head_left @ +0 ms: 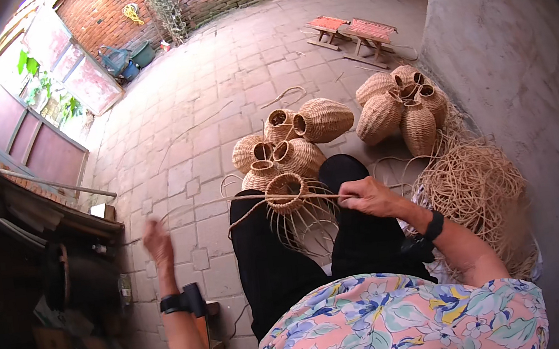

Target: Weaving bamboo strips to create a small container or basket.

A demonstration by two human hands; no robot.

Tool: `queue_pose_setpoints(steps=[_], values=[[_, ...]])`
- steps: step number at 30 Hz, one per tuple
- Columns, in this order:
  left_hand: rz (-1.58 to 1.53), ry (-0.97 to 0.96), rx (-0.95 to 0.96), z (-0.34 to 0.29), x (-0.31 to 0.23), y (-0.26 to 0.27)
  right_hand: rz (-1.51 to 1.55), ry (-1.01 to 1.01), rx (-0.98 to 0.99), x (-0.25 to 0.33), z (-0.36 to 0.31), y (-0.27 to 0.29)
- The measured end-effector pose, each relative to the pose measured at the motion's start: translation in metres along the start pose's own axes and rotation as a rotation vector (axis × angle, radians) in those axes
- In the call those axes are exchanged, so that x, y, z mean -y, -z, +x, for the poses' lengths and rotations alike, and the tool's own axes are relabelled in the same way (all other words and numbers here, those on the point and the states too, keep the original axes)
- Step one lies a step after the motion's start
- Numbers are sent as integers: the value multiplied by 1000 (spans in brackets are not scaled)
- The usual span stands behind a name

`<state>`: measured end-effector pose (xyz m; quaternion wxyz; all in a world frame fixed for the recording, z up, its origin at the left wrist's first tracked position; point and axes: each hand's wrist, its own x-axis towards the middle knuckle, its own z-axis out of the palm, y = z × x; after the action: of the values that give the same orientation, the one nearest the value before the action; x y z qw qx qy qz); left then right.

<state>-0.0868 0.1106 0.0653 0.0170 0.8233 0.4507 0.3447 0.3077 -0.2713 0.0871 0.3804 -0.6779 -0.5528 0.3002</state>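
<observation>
My right hand (369,198) is closed on a tan woven-fibre cord (317,196) over my right knee. The cord stretches leftward across the rim of a small unfinished woven basket (288,205) between my knees. Loose strands (307,225) fan out below that basket. Off to the left, my left hand (157,243) is raised and blurred by motion. Its fingers look closed round the thin far part of the cord.
Several vase-shaped woven baskets (326,120) lie beyond my knees, with another cluster (419,128) at the right. A tangled heap of cord (472,182) sits against the grey wall (518,75). Two low stools (370,31) stand farther off on the paved floor (208,106).
</observation>
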Motion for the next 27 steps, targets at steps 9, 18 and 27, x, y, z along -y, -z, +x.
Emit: queue_pose_setpoints(steps=[9,18,27], values=[[163,1311,-203,-149,210,109,-7,-109,-226,14,16,12],[-476,260,242,-89,-94,24,-698,444,8,69,112,-27],[-425,-458,241,-66,-253,14,68,344,27,86,97,-12]])
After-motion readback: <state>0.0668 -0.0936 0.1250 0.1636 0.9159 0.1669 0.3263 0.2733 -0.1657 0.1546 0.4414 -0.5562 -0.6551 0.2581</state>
